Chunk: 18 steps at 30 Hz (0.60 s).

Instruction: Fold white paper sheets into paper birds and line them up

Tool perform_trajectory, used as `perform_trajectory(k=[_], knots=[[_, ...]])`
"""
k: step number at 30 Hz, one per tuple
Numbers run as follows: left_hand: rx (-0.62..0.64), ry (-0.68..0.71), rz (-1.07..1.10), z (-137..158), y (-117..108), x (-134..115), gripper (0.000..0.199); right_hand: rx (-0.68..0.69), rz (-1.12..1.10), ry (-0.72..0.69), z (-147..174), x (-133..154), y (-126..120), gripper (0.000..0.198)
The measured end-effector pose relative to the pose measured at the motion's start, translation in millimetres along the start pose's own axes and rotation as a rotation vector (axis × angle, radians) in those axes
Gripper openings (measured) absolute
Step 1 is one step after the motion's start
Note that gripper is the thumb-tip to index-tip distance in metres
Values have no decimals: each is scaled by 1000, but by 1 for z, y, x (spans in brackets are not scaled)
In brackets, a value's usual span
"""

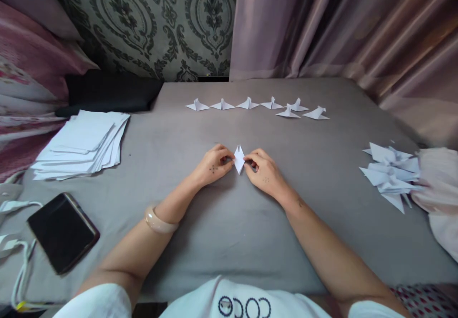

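A small white folded paper (239, 160), diamond-shaped with a slit at its top point, is held upright in the middle of the grey surface. My left hand (215, 164) pinches its left corner between thumb and fingers. On the opposite corner, my right hand (263, 169) has a similar pinch. Beyond both hands, several finished-looking white paper birds (248, 103) stand in a row with their wings spread.
At left lies a stack of white paper sheets (80, 141), with a black folded cloth (110, 90) behind it. A dark phone or tablet (63, 232) and white cables (22, 272) are nearer me. More folded paper birds (390, 172) pile up at right beside pale fabric (442, 184).
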<state>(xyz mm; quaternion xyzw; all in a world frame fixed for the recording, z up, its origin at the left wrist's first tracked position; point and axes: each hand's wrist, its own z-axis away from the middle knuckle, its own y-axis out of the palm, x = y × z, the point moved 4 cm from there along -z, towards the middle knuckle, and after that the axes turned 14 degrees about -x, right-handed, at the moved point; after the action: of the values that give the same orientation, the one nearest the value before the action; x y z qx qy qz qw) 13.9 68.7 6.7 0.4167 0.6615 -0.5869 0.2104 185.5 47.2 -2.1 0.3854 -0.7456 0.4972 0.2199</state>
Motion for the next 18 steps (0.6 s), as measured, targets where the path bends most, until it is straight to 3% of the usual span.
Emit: perform_trajectory(k=[7,18], knots=[[16,-43,23,1,-1,3,28,38,-2,42,-2,0,0,16],[-29,-72,23,-1,0,4,13,38,26,50,-4,1,-2,19]])
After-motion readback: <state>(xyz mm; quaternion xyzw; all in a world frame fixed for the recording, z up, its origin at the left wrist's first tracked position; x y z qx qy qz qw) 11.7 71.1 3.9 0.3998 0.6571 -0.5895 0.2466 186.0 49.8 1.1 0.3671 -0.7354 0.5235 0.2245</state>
